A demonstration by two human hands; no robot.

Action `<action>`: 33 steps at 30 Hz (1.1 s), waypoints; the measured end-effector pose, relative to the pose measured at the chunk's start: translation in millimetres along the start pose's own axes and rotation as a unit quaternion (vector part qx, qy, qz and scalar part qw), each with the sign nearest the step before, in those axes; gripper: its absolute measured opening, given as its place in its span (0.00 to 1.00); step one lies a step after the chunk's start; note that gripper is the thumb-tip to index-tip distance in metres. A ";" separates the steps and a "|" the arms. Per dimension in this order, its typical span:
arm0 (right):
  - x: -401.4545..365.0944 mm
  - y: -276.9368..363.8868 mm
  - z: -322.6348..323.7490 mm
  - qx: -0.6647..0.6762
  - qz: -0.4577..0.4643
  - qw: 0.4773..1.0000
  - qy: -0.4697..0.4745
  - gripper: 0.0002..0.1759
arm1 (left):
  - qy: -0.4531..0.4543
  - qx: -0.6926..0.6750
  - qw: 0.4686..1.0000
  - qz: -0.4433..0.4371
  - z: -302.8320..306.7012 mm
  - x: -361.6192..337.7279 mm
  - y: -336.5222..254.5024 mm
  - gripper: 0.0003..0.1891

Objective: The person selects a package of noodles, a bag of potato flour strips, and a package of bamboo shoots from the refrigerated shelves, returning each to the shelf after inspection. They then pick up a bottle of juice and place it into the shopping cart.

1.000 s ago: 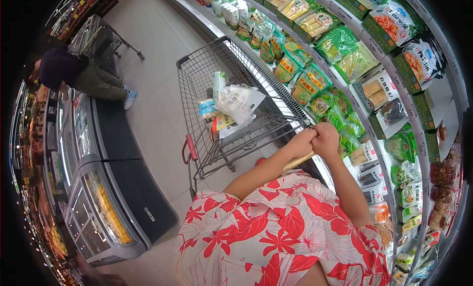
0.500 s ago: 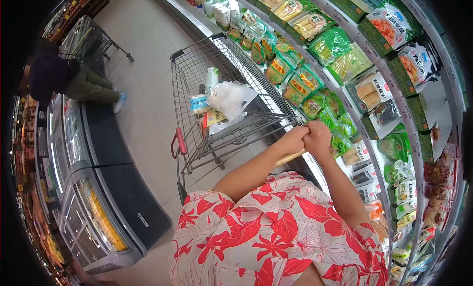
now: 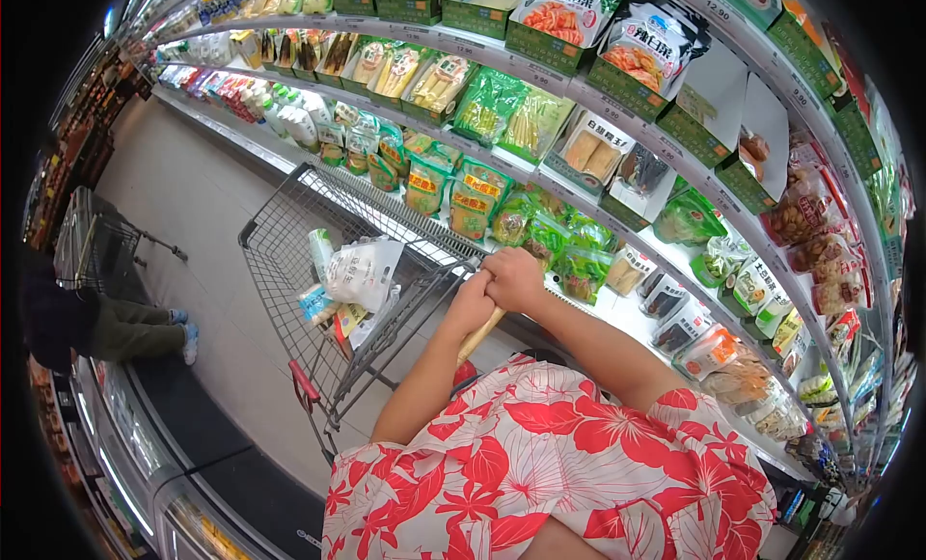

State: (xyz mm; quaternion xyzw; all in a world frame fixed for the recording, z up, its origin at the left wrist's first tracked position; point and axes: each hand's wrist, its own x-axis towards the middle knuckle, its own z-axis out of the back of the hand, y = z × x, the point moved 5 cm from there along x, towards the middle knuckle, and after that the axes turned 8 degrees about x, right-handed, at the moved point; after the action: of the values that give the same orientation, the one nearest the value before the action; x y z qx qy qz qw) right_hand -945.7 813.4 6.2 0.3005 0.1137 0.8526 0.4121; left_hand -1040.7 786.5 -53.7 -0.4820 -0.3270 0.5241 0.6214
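Note:
My left hand [image 3: 471, 304] and my right hand [image 3: 514, 277] are pressed together, fingers curled, at the upper end of the tan handle [image 3: 482, 334] of a shopping cart [image 3: 280, 314]. Exactly how the fingers wrap the bar is partly hidden. Inside the wire basket, which lies ahead and to the left, rests a white plastic bag [image 3: 359, 276] with goods in it. Beside the bag are a green-and-white container [image 3: 320, 246], a blue-and-white package [image 3: 316, 304] and a yellow-and-red package [image 3: 347, 321].
A refrigerated shelf [image 3: 540, 73] with packaged vegetables runs along the right, close to the cart. Bagged greens [image 3: 585, 273] lie just beyond my hands. On the left, a person in dark trousers [image 3: 135, 330] stands by another cart [image 3: 87, 237] and a dark freezer case [image 3: 231, 473].
The view has swung to the right, so the cart, the person and the freezer sit further left. More shelf shows. My hands stay together on the handle.

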 end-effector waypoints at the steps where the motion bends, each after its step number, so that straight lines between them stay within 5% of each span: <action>1: -1.4 -0.6 1.4 -0.002 -0.004 1.000 -0.001 0.03 | 0.005 -0.001 1.000 -0.001 -2.9 -0.4 0.1 0.17; 17: -26.9 2.2 14.0 0.047 -0.013 0.998 0.029 0.07 | -0.040 0.040 0.998 -0.011 -22.4 -19.7 1.9 0.14; 33: -63.6 14.4 24.1 0.039 0.002 0.999 0.004 0.06 | 0.023 0.010 1.000 0.007 -44.4 -49.2 -3.6 0.17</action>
State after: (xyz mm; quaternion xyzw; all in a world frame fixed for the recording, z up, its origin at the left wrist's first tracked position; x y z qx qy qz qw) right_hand -909.7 753.9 5.1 0.3128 0.1482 0.8496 0.3980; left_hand -1010.6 727.7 -59.7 -0.4895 -0.3041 0.5203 0.6302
